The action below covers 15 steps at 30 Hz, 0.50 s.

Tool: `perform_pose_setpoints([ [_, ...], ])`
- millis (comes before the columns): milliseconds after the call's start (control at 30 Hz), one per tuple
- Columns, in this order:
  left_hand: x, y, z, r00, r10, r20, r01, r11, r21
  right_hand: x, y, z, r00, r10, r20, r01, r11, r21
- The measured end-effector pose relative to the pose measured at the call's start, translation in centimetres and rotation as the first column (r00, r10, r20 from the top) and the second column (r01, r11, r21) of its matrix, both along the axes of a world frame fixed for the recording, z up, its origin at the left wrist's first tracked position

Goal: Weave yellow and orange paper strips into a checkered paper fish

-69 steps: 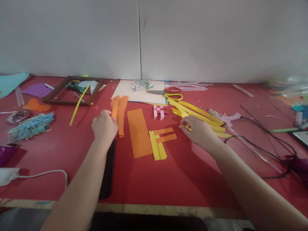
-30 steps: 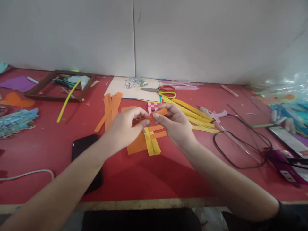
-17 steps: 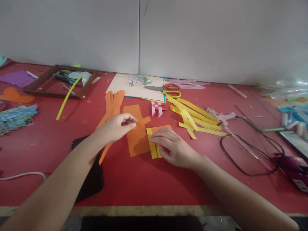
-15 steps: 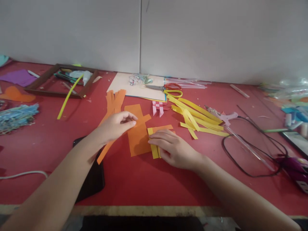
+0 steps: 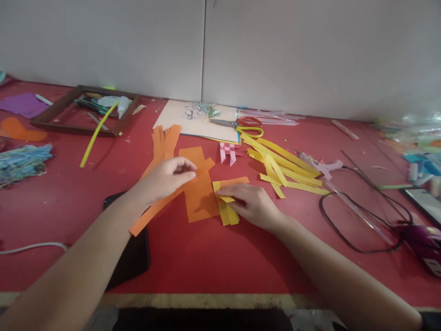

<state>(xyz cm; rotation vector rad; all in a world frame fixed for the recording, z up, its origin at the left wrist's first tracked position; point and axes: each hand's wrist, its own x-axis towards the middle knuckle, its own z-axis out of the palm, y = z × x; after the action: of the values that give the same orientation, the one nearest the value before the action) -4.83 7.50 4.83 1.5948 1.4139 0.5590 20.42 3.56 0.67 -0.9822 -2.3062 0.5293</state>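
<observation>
My left hand is curled, thumb and index fingertips close together, at an orange paper strip that runs slantwise beneath it. Under its fingertips lies an orange paper sheet. My right hand pinches the raised end of a yellow paper strip. That strip belongs to a small piece of yellow strips side by side, with an orange strip along its top. The piece overlaps the sheet's right edge. Some of it is hidden by my right fingers. More orange strips lie behind my left hand.
Loose yellow strips lie at right, near a pink glue gun with a black cord. Scissors rest on cardboard behind a pink checkered woven paper piece. A black phone-like slab lies under my left forearm; a brown frame stands back left.
My right fingertips have lifted the end of a yellow strip, folding it up. The orange strip under my left hand has swung to a flatter slant. The view has shifted slightly.
</observation>
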Motion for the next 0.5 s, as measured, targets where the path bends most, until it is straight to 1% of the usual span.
perform_pose_setpoints([
  [67,0.1,-0.2,0.0,0.992,-0.075,-0.1,0.07,0.996,-0.053,-0.2,0.0,0.1,0.989,-0.123,-0.084,0.111,0.985,-0.131],
  [133,0.3,-0.3,-0.1,0.976,-0.131,-0.171,0.117,0.989,-0.089,-0.6,-0.1,0.3,0.954,-0.247,-0.167,0.202,0.948,-0.248],
  [233,0.5,-0.4,-0.4,0.96,-0.183,-0.211,0.169,0.982,-0.082,-1.1,-0.1,0.7,0.898,-0.368,-0.24,0.271,0.894,-0.356],
  [333,0.6,-0.5,-0.9,0.946,-0.201,-0.252,0.195,0.98,-0.051,-1.4,0.1,1.0,0.855,-0.434,-0.285,0.308,0.865,-0.395],
  [500,0.6,-0.6,-1.4,0.942,-0.2,-0.27,0.218,0.975,0.038,-1.4,0.5,0.9,0.821,-0.454,-0.345,0.322,0.869,-0.377],
])
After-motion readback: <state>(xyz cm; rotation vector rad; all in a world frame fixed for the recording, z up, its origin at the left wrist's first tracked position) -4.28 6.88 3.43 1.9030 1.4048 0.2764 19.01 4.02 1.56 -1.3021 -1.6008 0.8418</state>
